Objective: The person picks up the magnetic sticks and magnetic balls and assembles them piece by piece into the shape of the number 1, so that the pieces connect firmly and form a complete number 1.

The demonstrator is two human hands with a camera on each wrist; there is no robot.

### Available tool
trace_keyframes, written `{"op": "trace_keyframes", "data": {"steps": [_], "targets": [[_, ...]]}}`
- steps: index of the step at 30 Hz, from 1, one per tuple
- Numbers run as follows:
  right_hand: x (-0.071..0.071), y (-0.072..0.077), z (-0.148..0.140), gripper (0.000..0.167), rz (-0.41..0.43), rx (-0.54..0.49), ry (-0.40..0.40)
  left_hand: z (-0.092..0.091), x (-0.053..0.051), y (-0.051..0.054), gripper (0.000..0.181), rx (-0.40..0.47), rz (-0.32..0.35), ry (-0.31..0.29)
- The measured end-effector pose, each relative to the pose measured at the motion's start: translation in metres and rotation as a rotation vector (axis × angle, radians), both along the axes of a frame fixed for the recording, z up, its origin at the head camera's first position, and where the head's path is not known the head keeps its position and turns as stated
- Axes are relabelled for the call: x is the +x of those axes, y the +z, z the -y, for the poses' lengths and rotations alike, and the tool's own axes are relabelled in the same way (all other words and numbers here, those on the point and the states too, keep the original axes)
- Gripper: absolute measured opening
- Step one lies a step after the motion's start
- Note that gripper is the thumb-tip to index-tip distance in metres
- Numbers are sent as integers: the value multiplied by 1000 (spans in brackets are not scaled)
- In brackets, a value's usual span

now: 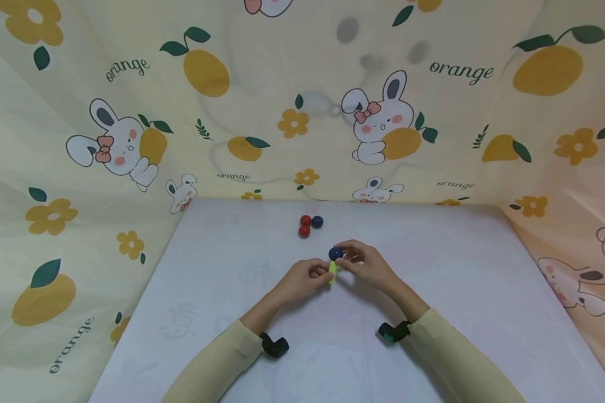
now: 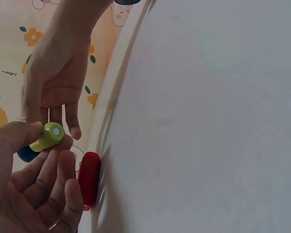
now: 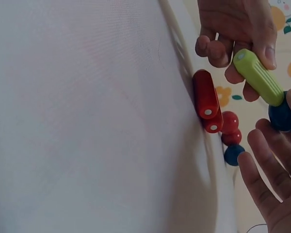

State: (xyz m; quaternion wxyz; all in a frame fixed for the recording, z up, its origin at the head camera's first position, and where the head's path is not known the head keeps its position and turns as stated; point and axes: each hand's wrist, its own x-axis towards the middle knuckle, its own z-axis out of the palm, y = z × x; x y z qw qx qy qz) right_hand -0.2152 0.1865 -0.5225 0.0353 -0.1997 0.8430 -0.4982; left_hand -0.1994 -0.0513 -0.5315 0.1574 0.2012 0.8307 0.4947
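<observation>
With my left grip (image 1: 305,277) I pinch a yellow-green rod (image 1: 332,272) over the white surface (image 1: 322,358), while my right grip (image 1: 368,266) holds a dark blue ball (image 1: 335,253) against its end. Farther back, two red balls (image 1: 306,220) and another blue ball (image 1: 317,222) sit clustered.

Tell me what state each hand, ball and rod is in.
Left hand: pinching the green rod
Right hand: pinching the near blue ball
Green rod: held, end against that ball
Near blue ball: held at the rod's end
Far blue ball: resting beside two red balls
Red balls: resting on the table
Two red rods: lying side by side
</observation>
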Motion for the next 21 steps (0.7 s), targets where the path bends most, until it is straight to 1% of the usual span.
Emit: {"op": "trace_keyframes", "data": {"steps": [5, 10, 17, 21], "targets": [[1, -1, -1, 38, 36, -33, 2, -2, -1, -2, 29, 9, -9, 0], [1, -4, -3, 39, 68, -64, 26, -3, 0, -2, 30, 14, -10, 6], [-2, -10, -8, 39, 133, -108, 25, -5, 0, -1, 32, 34, 27, 25], [-3, -11, -11, 40, 174, -145, 31, -6, 0, -1, 33, 26, 26, 29]]}}
